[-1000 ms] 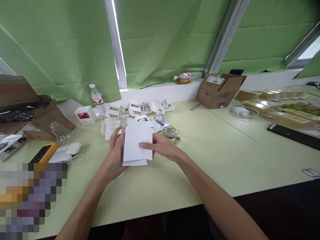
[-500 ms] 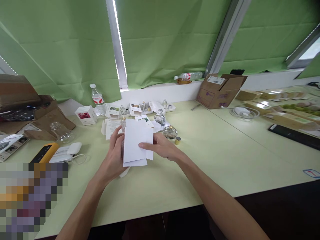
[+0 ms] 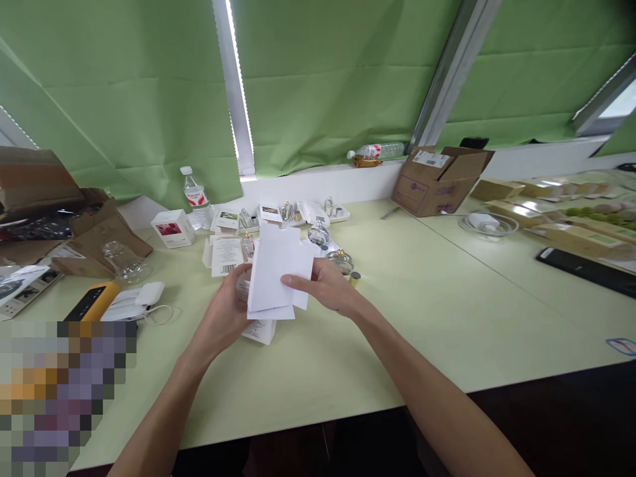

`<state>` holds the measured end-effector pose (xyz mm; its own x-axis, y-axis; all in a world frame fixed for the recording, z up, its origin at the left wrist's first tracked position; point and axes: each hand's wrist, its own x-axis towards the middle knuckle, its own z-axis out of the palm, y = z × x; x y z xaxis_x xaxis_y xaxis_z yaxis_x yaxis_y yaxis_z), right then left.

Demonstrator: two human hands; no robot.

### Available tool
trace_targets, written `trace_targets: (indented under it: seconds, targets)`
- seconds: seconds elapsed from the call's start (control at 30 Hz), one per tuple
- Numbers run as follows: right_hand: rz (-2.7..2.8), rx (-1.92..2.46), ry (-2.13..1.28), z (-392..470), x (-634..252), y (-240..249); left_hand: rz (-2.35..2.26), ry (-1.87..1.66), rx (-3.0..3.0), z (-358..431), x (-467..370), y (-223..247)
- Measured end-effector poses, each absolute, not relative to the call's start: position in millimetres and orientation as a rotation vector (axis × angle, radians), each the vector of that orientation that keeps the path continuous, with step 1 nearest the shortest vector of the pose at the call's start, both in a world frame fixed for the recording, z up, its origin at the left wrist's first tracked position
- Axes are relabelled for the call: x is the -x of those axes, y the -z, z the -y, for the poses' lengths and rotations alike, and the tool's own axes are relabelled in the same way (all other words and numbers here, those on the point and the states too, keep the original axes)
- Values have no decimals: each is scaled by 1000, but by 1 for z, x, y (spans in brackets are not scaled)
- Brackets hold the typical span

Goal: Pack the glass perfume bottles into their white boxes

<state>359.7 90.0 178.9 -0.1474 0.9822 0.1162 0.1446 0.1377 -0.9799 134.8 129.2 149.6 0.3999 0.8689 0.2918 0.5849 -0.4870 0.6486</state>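
Observation:
In front of me my right hand (image 3: 330,285) grips a folded piece of white card (image 3: 278,275), with the thumb lying flat across its face. To its left, my left hand (image 3: 228,308) is closed around a clear, rounded, see-through object (image 3: 242,289), partly hidden behind the card. Below the card a white box with printed text (image 3: 261,331) shows, partly covered. Just beyond my hands are a flat white carton with a barcode (image 3: 227,255), a round glass perfume bottle (image 3: 340,262), another glass bottle (image 3: 318,234) and a gold cap (image 3: 354,278).
Small bottles in white trays (image 3: 285,212) line the wall. A white box with a red picture (image 3: 172,228) and a water bottle (image 3: 197,199) stand at back left. A cardboard box (image 3: 437,185) is at back right; a yellow-black device (image 3: 92,310) lies left.
The white card has risen slightly and shifted a little right with my right hand. More of the printed box below and of the clear object in my left hand now shows.

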Motion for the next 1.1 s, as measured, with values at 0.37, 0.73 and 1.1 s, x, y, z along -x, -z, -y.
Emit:
trace_targets:
  seconds: [0.37, 0.73, 1.1]
  targets:
    - [1176, 1242, -1077, -100, -365, -171, -1134, -1063, -1980, -123, -139, -157]
    - [1020, 1237, -913, -104, -371, -168, -1154, -1046, -2022, -120, -140, -159]
    - [1052, 1267, -857, -102, -370, -172, -998, -1076, -2027, -119, -139, -162]
